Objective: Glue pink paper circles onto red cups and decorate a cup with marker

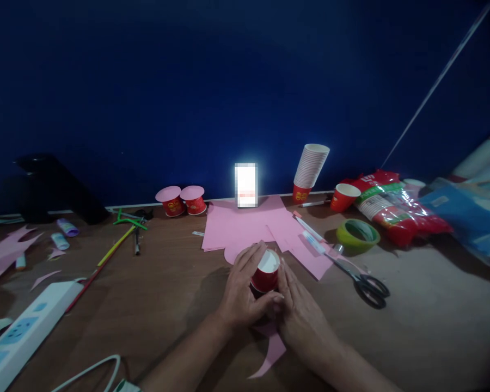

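Observation:
Both of my hands are cupped around a red paper cup (265, 280) in front of me, its white round end facing up. My left hand (245, 291) presses against the cup's left side, the thumb reaching across its near side. On the other side, my right hand (298, 296) lies against the cup with its fingers together. The cup's lower part is hidden by my hands. Just beyond my left fingertips is a round pink paper piece (231, 254), and a curved pink scrap (273, 354) lies below my hands.
Pink paper sheets (240, 223) lie ahead, before a bright blurred screen (246, 185). Two cups with pink discs (179, 202) stand left of them. Rightward are scissors (369, 288), green tape (357, 235), a leaning cup stack (311, 167) and another red cup (343, 197). A power strip (32, 321) lies left.

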Demonstrator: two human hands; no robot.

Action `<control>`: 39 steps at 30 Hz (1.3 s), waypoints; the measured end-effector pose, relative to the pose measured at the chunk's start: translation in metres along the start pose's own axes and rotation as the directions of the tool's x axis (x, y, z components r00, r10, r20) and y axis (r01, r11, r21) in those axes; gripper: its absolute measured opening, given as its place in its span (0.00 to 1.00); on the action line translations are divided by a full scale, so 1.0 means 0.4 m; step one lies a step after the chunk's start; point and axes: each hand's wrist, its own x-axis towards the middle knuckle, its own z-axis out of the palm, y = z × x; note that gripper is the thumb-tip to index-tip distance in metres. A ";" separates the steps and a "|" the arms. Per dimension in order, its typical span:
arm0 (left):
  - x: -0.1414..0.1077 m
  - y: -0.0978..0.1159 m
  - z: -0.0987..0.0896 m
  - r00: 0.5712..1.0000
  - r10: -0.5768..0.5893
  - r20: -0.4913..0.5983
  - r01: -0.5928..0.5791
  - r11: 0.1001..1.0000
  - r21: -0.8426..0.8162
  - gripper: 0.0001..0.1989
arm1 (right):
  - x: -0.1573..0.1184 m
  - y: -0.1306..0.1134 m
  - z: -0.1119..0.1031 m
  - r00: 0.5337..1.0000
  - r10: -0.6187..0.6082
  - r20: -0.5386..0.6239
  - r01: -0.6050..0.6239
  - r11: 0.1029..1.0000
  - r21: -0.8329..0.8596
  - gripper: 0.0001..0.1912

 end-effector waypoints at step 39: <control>-0.006 0.005 0.006 0.997 -0.072 -0.017 0.073 0.996 0.049 0.46 | 0.001 -0.027 -0.163 0.830 0.301 0.469 -0.509 0.068 0.858 0.12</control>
